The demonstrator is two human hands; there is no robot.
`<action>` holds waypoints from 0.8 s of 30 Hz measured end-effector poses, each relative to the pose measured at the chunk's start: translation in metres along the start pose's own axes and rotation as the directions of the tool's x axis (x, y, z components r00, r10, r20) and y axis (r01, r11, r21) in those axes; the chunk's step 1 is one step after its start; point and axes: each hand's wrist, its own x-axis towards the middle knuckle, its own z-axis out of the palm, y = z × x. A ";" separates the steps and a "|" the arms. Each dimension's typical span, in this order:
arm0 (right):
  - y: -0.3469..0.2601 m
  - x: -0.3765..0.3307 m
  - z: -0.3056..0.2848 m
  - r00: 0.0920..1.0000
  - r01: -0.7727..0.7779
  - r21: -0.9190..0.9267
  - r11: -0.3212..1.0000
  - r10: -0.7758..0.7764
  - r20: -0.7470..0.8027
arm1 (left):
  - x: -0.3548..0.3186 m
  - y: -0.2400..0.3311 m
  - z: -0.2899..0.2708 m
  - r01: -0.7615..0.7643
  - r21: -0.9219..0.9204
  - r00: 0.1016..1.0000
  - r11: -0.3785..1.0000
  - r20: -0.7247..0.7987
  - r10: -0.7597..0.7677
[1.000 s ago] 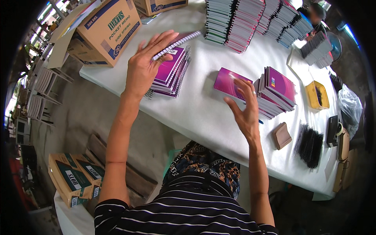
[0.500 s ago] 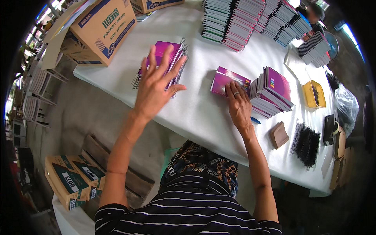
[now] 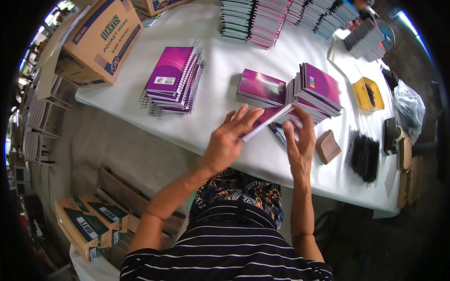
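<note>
A purple notebook (image 3: pixel 270 122) is held tilted at the centre of the frame, no coil visible on it.
It is gripped by the left hand (image 3: pixel 228 140); the right hand (image 3: pixel 301 136) is curved wide at its upper end, where contact cannot be told. Coiling appears done for the stack (image 3: pixel 168 70) at upper left; apparently left without coils are the low pile (image 3: pixel 261 85) at upper centre and the leaning stack (image 3: pixel 322 86) right of it. Loose black coils (image 3: pixel 363 157) are seen at right.

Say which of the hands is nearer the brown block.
Right. The right hand is just left of the brown block; the left hand is farther left, holding a notebook.
</note>
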 end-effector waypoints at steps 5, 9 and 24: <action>0.037 -0.008 -0.003 0.888 -0.214 0.333 0.918 0.040 0.459 | 0.002 -0.066 -0.027 0.181 -0.354 0.902 0.918 0.431 -0.012; 0.055 -0.028 0.023 0.915 -0.306 0.361 0.881 0.168 0.367 | 0.007 -0.037 -0.019 0.311 -0.481 0.936 0.820 0.307 -0.175; 0.053 -0.034 0.025 0.940 -0.141 0.144 0.979 0.087 0.331 | 0.019 0.012 0.017 -0.337 0.628 0.938 0.701 0.288 0.193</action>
